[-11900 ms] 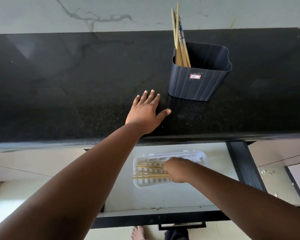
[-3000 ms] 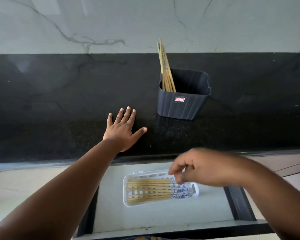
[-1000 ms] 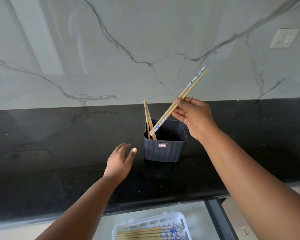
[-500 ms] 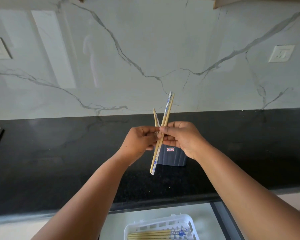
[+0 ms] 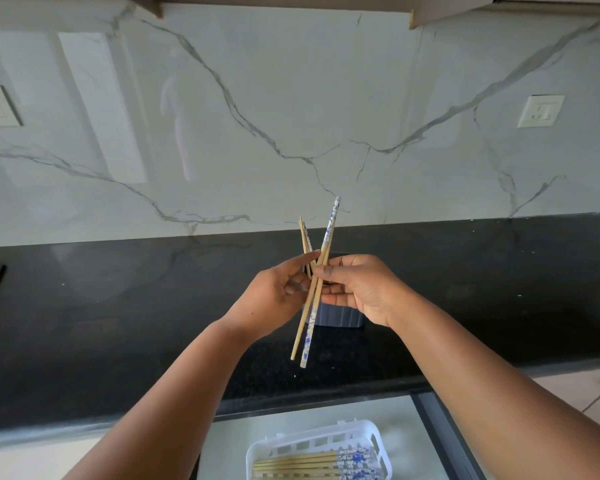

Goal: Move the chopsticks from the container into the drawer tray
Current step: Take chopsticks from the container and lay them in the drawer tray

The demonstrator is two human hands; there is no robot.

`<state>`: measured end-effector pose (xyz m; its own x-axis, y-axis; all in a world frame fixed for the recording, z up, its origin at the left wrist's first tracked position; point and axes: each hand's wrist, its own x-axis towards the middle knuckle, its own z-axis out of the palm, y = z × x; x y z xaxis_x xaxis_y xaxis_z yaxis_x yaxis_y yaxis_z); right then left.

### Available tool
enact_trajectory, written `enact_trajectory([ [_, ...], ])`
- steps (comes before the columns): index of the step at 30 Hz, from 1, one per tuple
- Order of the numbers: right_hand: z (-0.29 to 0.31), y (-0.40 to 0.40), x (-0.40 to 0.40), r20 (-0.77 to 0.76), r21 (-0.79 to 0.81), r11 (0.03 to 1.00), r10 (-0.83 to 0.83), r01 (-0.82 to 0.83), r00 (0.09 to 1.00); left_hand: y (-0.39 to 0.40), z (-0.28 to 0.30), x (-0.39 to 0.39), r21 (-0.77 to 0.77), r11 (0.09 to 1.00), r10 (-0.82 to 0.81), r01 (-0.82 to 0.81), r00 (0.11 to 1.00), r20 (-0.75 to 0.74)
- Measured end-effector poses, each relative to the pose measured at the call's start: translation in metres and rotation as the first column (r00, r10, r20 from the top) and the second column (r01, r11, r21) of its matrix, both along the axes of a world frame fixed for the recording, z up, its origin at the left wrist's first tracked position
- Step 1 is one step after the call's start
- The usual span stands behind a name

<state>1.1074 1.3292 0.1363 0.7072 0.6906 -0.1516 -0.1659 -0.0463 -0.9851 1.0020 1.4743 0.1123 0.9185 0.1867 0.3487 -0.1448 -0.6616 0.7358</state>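
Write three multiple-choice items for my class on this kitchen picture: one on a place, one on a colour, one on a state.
1. Where is the white tray?
A. In the open drawer
B. On the countertop
C. On the wall

2. What colour is the countertop?
A. White
B. Black
C. Red

3. How is the held pair of chopsticks?
A. Lying flat in the tray
B. Lifted, between both hands
C. Standing in the container

Answers: 1 A, the tray sits below the counter edge in the drawer; 2 B, the surface is black; 3 B, the left hand and right hand both grip it.

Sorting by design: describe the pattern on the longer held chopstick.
Head view: chopstick white with blue floral print.
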Motion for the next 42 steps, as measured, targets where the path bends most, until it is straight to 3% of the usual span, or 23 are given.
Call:
enact_trajectory([
  [3, 0.0, -0.005, 0.0, -0.054, -0.008, 0.999, 0.054, -0.054, 0.997, -0.002, -0.002, -0.004, 0.291, 0.956, -0.005, -0.035, 0.991, 0.133],
  [6, -0.002, -0.006, -0.002, -0.051, -0.017, 0.997, 0.078, -0.078, 0.996, -0.003, -0.002, -0.008, 0.532, 0.835, -0.035, -0.14, 0.952, 0.304],
  [9, -0.004, -0.005, -0.001, -0.06, -0.014, 0.997, 0.079, -0.08, 0.995, 0.0, -0.003, -0.007, 0.597, 0.769, -0.036, -0.228, 0.917, 0.396],
  [14, -0.005, -0.006, 0.0, -0.089, -0.007, 0.995, 0.099, -0.1, 0.991, 0.007, -0.005, -0.004, 0.608, 0.746, -0.032, -0.271, 0.898, 0.439],
  [20, -0.008, -0.007, 0.007, -0.082, -0.01, 0.997, 0.079, -0.081, 0.993, 0.006, -0.007, 0.004, 0.482, 0.858, -0.017, -0.179, 0.928, 0.373],
  [22, -0.009, -0.007, 0.009, -0.083, 0.017, 0.998, 0.069, -0.068, 0.994, 0.003, -0.009, 0.007, 0.289, 0.948, 0.047, -0.135, 0.955, 0.292],
  [24, -0.01, -0.006, 0.011, -0.069, 0.035, 0.998, 0.064, -0.061, 0.996, 0.002, -0.008, 0.01, 0.001, 0.997, 0.079, -0.08, 0.985, 0.152],
  [27, -0.011, -0.003, 0.013, -0.04, 0.042, 0.999, 0.036, -0.034, 0.999, 0.005, -0.004, 0.015, -0.342, 0.939, 0.033, -0.032, 0.999, -0.003],
  [29, -0.012, -0.001, 0.013, -0.03, 0.052, 0.998, 0.022, -0.021, 0.999, 0.007, -0.003, 0.018, -0.437, 0.899, 0.011, -0.028, 0.999, -0.041],
  [33, -0.013, 0.004, 0.014, -0.046, 0.063, 0.998, 0.002, 0.001, 0.999, 0.011, -0.006, 0.023, -0.44, 0.896, 0.02, -0.055, 0.996, -0.082],
  [42, -0.014, 0.016, 0.013, 0.01, -0.014, 0.999, -0.047, 0.047, 0.999, 0.011, -0.014, 0.023, -0.27, 0.962, 0.026, -0.049, 0.996, -0.089],
])
